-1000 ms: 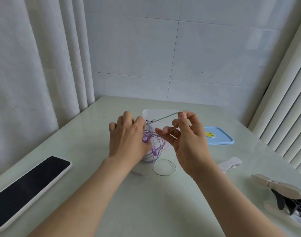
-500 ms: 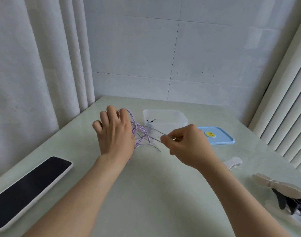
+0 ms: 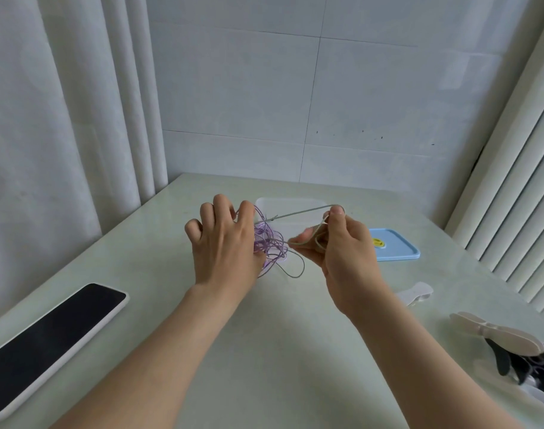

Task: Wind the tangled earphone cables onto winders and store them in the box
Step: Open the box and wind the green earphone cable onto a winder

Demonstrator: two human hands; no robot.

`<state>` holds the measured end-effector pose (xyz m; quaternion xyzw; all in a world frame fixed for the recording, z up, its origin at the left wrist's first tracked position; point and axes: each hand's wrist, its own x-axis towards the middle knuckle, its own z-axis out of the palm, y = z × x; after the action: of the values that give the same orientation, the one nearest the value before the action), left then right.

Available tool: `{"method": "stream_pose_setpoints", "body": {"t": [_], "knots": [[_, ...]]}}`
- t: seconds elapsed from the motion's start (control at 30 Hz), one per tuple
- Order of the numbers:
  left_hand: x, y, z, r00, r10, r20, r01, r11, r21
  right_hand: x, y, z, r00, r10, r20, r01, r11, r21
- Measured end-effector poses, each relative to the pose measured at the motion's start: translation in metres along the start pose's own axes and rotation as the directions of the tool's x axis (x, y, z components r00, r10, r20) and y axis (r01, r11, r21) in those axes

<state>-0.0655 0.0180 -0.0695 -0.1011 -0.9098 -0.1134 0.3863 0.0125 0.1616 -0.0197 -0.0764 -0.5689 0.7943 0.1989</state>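
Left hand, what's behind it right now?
Behind the left hand a purple cable tangle pokes out toward the right hand, which pinches a grey cable. The palm covers the rest of the tangle, so how the fingers hold it is not visible.

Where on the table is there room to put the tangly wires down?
Set the earphone cables on the bare table near you, between phone and white winder, or left of the clear box. The right side is crowded: blue lid, beige winder, black clutter.

Purple-grey cable tangle (image 3: 269,244) beside clear box (image 3: 291,200)
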Motion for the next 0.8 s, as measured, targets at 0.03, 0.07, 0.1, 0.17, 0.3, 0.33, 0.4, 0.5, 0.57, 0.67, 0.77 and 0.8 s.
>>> {"method": "stream_pose_setpoints", "body": {"t": [0.03,0.07,0.1,0.17,0.3,0.33,0.4,0.5,0.57,0.67,0.77,0.8], "knots": [[0.0,0.0,0.0,1.0,0.005,0.0,-0.005,1.0,0.005,0.0,0.0,0.0,0.999,-0.008,-0.036,0.008,1.0,0.003],[0.0,-0.001,0.0,1.0,0.006,0.004,-0.007,1.0,0.013,0.0,-0.001,0.0,0.998,-0.011,-0.057,0.013,0.999,0.035],[0.0,-0.002,0.001,1.0,0.003,0.011,-0.003,1.0,0.025,0.0,-0.003,0.0,0.998,-0.003,-0.067,0.009,0.996,0.089],[0.001,-0.007,0.004,0.999,-0.028,0.02,0.027,0.998,0.056,-0.001,-0.011,-0.002,0.995,0.076,-0.061,-0.06,0.972,0.226],[0.006,-0.023,0.011,0.994,-0.106,0.018,0.104,0.99,0.098,0.004,-0.018,-0.015,0.995,0.078,-0.059,-0.081,0.996,-0.045],[0.006,-0.026,0.013,0.994,-0.11,0.02,0.108,0.99,0.091,0.005,-0.016,-0.018,0.999,-0.012,-0.048,-0.002,0.96,-0.282],[0.006,-0.025,0.014,0.994,-0.102,0.029,0.1,0.992,0.07,0.005,-0.009,-0.02,0.99,-0.132,0.049,0.134,0.764,-0.631],[0.005,-0.021,0.014,0.997,-0.074,0.036,0.073,0.996,0.041,0.001,0.003,-0.02,0.97,0.084,0.227,0.126,0.627,-0.769],[0.004,-0.021,0.014,0.997,-0.068,0.042,0.066,0.997,0.043,-0.001,0.007,-0.019,0.91,0.259,0.325,0.094,0.632,-0.769],[0.003,-0.023,0.015,0.997,-0.072,0.041,0.069,0.996,0.062,0.001,0.005,-0.016,0.93,0.083,0.359,0.13,0.838,-0.529],[0.003,-0.022,0.014,0.996,-0.074,0.056,0.072,0.996,0.047,0.005,-0.001,-0.015,0.974,-0.187,0.129,0.224,0.885,-0.409],[0.003,-0.021,0.014,0.996,-0.067,0.062,0.064,0.997,0.041,0.005,-0.002,-0.014,0.973,-0.219,0.073,0.23,0.896,-0.379]]}}
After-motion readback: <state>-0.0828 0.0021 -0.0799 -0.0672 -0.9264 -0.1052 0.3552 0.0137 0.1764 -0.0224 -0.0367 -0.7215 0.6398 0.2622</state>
